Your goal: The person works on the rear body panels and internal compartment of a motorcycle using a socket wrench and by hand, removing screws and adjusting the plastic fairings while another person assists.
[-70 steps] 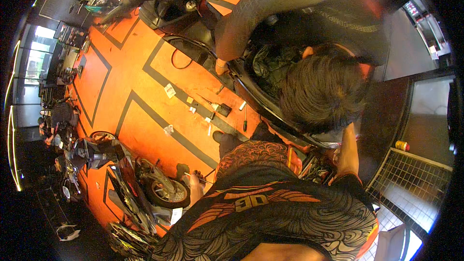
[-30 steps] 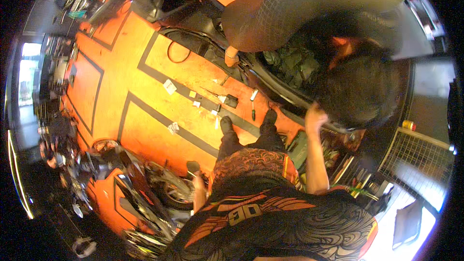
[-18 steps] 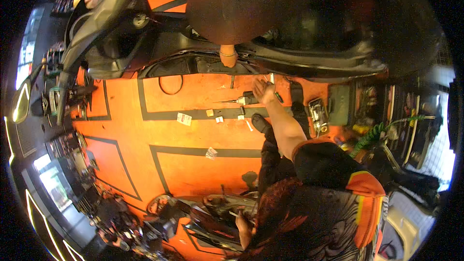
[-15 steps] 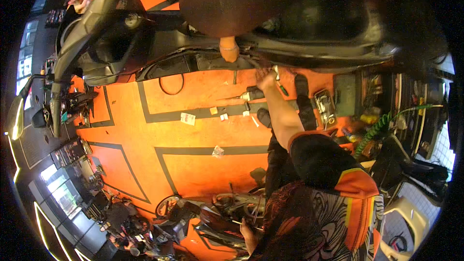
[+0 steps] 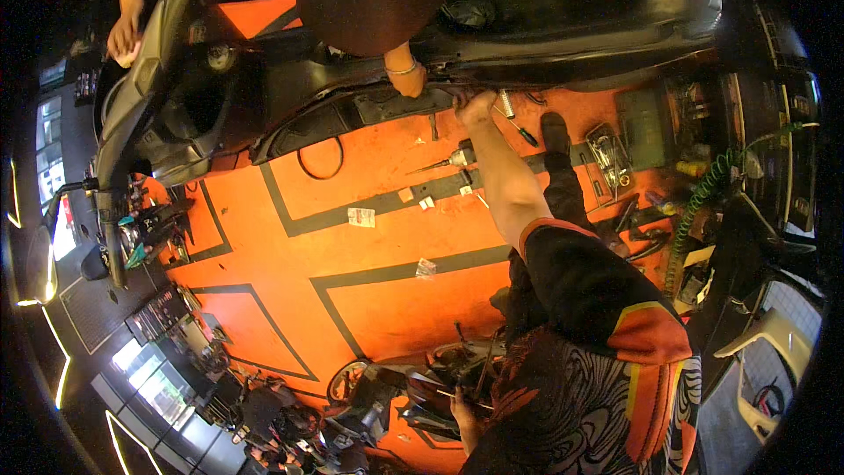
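the scooter [image 5: 527, 26] lies across the far edge of the orange floor [image 5: 299, 176], its dark underbody panel [image 5: 400, 105] exposed and hanging loose at the lower edge. your right hand [image 5: 475, 107] reaches forward with the arm extended and touches that lower edge; you cannot tell how far its fingers are spread. your left hand [image 5: 464, 418] sits low near your torso, closed on a thin rod-like tool [image 5: 462, 398]. a co-worker's hand [image 5: 409, 79] grips the panel just beside your right hand. a screwdriver [image 5: 519, 127] and small parts lie near the scooter. black lines cross the floor; more motorcycles stand at the near edge.
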Tool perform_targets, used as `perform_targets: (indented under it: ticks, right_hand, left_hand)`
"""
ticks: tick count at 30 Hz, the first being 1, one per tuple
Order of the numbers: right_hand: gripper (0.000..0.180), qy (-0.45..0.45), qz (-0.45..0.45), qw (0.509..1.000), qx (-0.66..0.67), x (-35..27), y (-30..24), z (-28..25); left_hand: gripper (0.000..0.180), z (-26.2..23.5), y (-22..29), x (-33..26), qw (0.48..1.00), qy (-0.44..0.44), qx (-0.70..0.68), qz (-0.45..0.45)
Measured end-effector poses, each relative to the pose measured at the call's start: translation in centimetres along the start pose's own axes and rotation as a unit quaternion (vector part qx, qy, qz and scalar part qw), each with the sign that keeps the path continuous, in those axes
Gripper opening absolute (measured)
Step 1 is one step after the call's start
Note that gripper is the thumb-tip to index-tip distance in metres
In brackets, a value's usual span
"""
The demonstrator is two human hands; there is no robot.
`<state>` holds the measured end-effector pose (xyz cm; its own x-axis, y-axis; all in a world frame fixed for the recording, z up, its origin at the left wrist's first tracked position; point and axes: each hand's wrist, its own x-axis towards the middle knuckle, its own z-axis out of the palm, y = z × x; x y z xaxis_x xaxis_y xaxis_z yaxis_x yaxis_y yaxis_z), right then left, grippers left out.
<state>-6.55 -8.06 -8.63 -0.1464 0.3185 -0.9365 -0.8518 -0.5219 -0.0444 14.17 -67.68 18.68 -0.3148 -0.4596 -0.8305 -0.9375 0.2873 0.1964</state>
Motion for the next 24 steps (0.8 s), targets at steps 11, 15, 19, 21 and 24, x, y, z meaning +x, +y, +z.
perform_targets:
  ticks: [11,15,19,21,24]
  right_hand:
    - [0.054,-0.058,0.020,0.998,0.034,0.9,-1.3,-0.8]
    - [0.047,0.001,0.010,1.000,0.021,0.1,-1.8,-0.3]
    - [0.049,-0.030,0.028,0.999,0.020,-0.1,-2.7,-0.9]
    - [0.050,-0.019,0.041,0.997,-0.055,-2.3,-2.3,-0.8]
    - [0.052,-0.035,0.029,0.972,-0.232,-2.0,-2.0,-2.5]
  left_hand:
    - [0.032,0.9,-0.1,1.7,0.999,-0.032,0.031,0.021]
    - [0.033,1.4,-0.2,1.9,0.998,-0.038,0.040,0.029]
    - [0.035,1.8,0.7,2.5,0.997,-0.046,0.054,0.041]
    - [0.037,2.1,0.4,2.8,0.996,-0.055,0.052,0.047]
    - [0.038,2.2,1.3,3.1,0.992,-0.078,0.069,0.073]
